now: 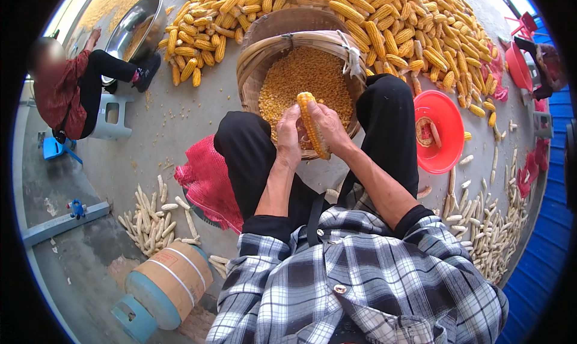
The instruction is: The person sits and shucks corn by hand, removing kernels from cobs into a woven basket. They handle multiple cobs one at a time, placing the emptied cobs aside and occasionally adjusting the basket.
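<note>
An ear of dried yellow corn (314, 125) is held between my two hands, tilted, over a woven bamboo basket (245, 80). My left hand (288, 129) grips its left side. My right hand (330, 126) wraps its right side, with the thumb near the upper end. Loose corn kernels (306, 75) fill much of the basket, which stands between my knees. A white cloth strip (351, 55) is tied to the basket's rim. Behind this basket, the rim of another woven container (288, 17) shows.
Corn ears (419, 37) are heaped beyond the basket. A red plastic basin (451, 141) stands right; bare cobs (491, 231) lie on both sides. A red mesh sack (209, 177) and a gas cylinder (167, 285) are left. A seated person (67, 91) is far left, another (547, 64) far right.
</note>
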`<act>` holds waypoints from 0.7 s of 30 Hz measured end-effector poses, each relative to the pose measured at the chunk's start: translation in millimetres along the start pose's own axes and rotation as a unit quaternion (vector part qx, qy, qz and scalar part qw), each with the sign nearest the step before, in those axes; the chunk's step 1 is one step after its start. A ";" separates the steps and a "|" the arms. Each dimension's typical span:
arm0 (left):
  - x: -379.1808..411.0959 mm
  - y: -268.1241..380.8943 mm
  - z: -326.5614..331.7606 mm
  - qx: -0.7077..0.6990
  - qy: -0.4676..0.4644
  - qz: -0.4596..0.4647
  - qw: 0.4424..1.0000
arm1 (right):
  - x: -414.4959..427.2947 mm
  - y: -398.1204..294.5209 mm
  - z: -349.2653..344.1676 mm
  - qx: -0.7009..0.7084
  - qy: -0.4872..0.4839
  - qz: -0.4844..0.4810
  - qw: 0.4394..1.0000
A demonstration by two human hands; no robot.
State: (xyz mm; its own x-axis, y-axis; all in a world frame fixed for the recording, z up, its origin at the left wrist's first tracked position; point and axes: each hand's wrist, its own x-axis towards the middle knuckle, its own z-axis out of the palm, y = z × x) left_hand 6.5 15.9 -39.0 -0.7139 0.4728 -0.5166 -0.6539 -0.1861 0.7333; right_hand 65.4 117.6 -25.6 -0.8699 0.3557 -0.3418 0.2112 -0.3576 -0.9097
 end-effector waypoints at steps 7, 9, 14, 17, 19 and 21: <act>-2.0 1.6 7.1 -0.083 -0.037 0.005 0.996 | 2.1 6.5 -6.0 0.047 0.012 -0.003 0.999; -2.3 1.0 7.0 -0.082 -0.037 0.008 0.996 | -0.1 1.4 -5.8 0.072 0.001 0.028 0.997; -6.5 3.5 11.1 -0.065 -0.032 0.031 0.997 | -3.9 -9.5 -3.2 0.103 -0.061 0.057 0.991; -6.3 7.4 5.8 -0.034 -0.042 0.033 0.998 | -0.8 -3.3 -5.6 0.094 -0.084 0.040 0.991; -5.4 10.3 1.2 0.019 -0.006 0.029 0.999 | -3.6 -4.8 -3.1 0.076 -0.074 -0.007 0.994; -5.6 11.1 0.1 0.046 0.012 0.032 0.998 | -4.0 -6.0 -2.3 0.070 -0.069 -0.029 0.995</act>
State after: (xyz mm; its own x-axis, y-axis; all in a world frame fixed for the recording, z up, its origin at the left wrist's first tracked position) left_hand 3.2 11.3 -27.9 -0.7598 0.4421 -0.4767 -0.5816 -0.1345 0.8023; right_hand 68.6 120.3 -19.3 -0.9334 0.2610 -0.2463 0.1042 -0.4597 -0.8820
